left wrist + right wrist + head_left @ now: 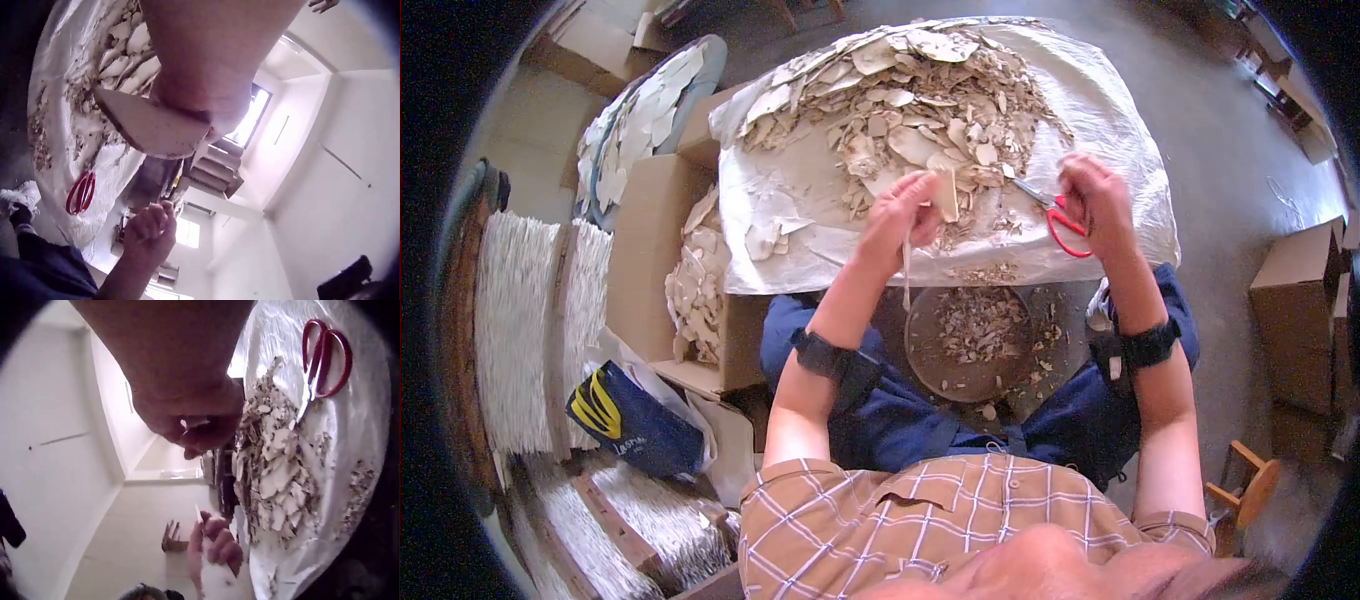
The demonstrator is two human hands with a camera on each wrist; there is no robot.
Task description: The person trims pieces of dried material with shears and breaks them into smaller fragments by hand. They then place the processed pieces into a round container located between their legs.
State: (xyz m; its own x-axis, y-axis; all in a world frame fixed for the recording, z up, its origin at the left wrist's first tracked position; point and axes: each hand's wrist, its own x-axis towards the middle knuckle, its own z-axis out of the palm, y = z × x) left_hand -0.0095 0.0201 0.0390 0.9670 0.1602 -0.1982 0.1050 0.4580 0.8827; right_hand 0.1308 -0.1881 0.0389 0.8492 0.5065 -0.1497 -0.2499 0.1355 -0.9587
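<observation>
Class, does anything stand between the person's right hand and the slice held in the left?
Nothing visible does. The space between the right hand and the pale flat slice in the left hand is open; the red-handled scissors lie lower, on the white plastic sheet.

Dark blue bag (655, 425), left part of the head view, lying tilted. White lettering (631, 447): a single word in Latin characters, set slantwise low on the bag's printed face — the initial "L" is readable, the next letters look like "as", and the remainder is too blurred to settle. Second line: a shorter, smaller white marking just under the word — too small to read. Yellow emblem (603, 404): curved bands fanned together, printed on the same face, above and to the left of the lettering.
</observation>
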